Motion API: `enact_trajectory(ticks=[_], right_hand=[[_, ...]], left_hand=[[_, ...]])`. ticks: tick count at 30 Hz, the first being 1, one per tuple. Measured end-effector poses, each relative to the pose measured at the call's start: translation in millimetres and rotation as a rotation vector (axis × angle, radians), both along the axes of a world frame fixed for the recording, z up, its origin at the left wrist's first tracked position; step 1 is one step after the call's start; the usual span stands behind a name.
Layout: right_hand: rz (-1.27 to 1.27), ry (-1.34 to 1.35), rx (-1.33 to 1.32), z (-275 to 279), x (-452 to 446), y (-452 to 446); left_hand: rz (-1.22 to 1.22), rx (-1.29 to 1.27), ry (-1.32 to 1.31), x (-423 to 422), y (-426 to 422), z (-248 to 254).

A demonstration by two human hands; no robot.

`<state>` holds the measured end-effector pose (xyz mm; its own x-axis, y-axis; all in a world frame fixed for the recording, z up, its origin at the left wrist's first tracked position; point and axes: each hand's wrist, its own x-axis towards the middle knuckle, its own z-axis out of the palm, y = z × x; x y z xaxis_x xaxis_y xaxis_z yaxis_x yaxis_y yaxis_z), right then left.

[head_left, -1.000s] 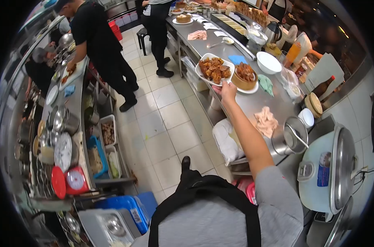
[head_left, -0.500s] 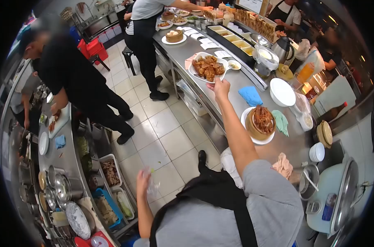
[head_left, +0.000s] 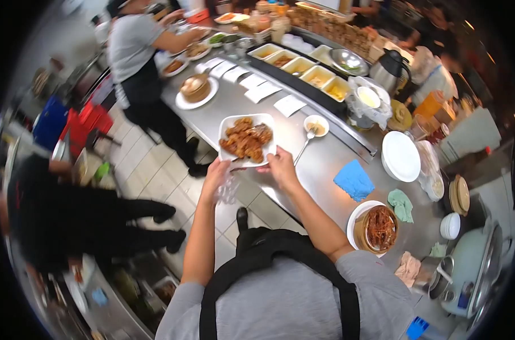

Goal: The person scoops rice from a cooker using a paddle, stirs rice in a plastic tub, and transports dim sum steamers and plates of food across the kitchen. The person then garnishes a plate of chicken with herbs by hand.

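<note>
A white square plate [head_left: 226, 124] is between my two hands, at the counter's edge in front of me. It carries glazed brown fried pieces [head_left: 246, 141], perhaps chicken. My left hand [head_left: 215, 177] is closed at its near left corner, with crumpled clear plastic [head_left: 229, 190] hanging beside the fingers. At the near right corner, my right hand [head_left: 280, 165] grips the rim. Just right of the plate, a small white bowl [head_left: 316, 126] of pale sauce stands on the counter, a spoon [head_left: 303, 148] leaning out of it.
Along the steel counter [head_left: 320, 170] lie paper slips [head_left: 261, 92], a blue cloth [head_left: 354, 180] and a bamboo steamer [head_left: 376, 228] of brown food. A black rack of sauce tubs [head_left: 317, 77] runs behind. Co-workers stand at upper left [head_left: 135, 45] and left [head_left: 70, 209].
My left hand has come up from my side to the plate, which my right hand alone held before. The plate is nearer to me, and the view has turned toward the counter.
</note>
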<state>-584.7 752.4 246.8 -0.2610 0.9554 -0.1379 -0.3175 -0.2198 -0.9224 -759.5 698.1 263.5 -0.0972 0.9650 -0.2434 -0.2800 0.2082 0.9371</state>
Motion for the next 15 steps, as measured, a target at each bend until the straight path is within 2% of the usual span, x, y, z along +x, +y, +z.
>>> enact_trajectory(ticks=[3, 4, 6, 7, 8, 9, 10, 12, 14, 15], right_hand=[[0.030, -0.082, -0.017, -2.9, -17.3, 30.1], [-0.015, -0.087, -0.026, -13.7, -13.8, 48.4], [0.150, -0.588, 0.262, -25.0, 9.4, 109.0], [-0.200, -0.616, 0.246, 14.0, 12.0, 133.8], [-0.610, -0.950, 0.741, 6.1, 33.7, 183.8], [-0.542, -1.113, 0.326, 75.5, 33.1, 192.2], [-0.929, -1.352, 0.717, 41.3, 59.4, 249.9], [-0.985, -1.549, 0.417, 58.7, 70.0, 298.8], [-0.924, -1.735, 0.468, 33.0, 102.5, 347.4], [-0.811, -1.855, 0.468, 34.5, 107.7, 355.7]], left_hand=[[0.008, 0.026, 0.082, -35.6, 49.5, -37.1], [0.013, 0.036, 0.064, -40.8, 56.5, -29.2], [-0.016, 0.004, 0.030, -72.6, 81.1, -39.3], [-0.028, 0.025, -0.015, -81.2, 90.7, -31.3], [-0.032, 0.045, -0.062, -88.5, 97.0, -18.8], [-0.051, 0.047, -0.074, -101.1, 102.4, -11.7], [-0.094, -0.031, -0.027, -116.5, 107.6, -6.3], [-0.140, -0.089, 0.025, -140.8, 118.5, -8.3], [-0.164, -0.221, 0.053, -158.4, 127.8, -15.9], [-0.168, -0.218, 0.047, -162.9, 132.6, -16.0]])
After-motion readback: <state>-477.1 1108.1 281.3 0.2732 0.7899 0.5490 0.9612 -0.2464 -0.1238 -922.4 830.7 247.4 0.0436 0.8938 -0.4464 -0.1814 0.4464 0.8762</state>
